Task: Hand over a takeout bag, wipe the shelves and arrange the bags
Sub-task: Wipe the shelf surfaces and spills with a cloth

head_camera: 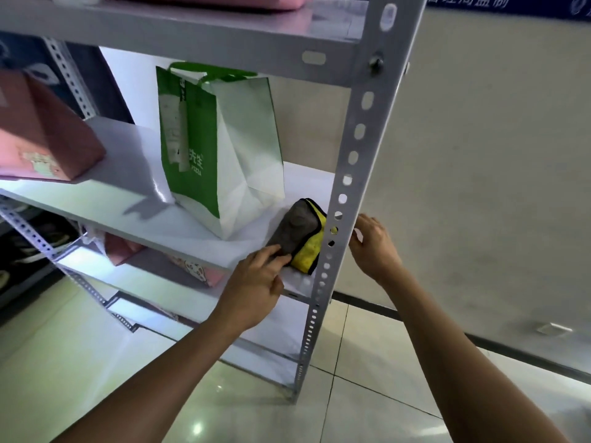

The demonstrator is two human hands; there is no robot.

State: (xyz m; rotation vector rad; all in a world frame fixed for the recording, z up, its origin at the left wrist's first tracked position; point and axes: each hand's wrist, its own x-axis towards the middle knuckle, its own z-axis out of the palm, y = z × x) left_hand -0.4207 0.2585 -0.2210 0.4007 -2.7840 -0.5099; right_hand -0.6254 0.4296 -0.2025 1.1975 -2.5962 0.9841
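A green and white takeout bag (220, 148) stands upright on the middle shelf (102, 203) of a grey metal rack. To its right, at the shelf's front corner, lies a folded grey and yellow cloth (300, 235). My left hand (256, 279) rests its fingertips on the near edge of the cloth, pinching it. My right hand (372, 247) is outside the rack, its fingers against the right front upright post (355, 148). A pink bag (41, 135) sits at the left end of the same shelf.
More pink bags lie on the lower shelf (179, 263) and on the top shelf (208, 0). A beige wall (495, 155) stands close to the right of the rack. Glossy floor tiles (96, 362) lie below.
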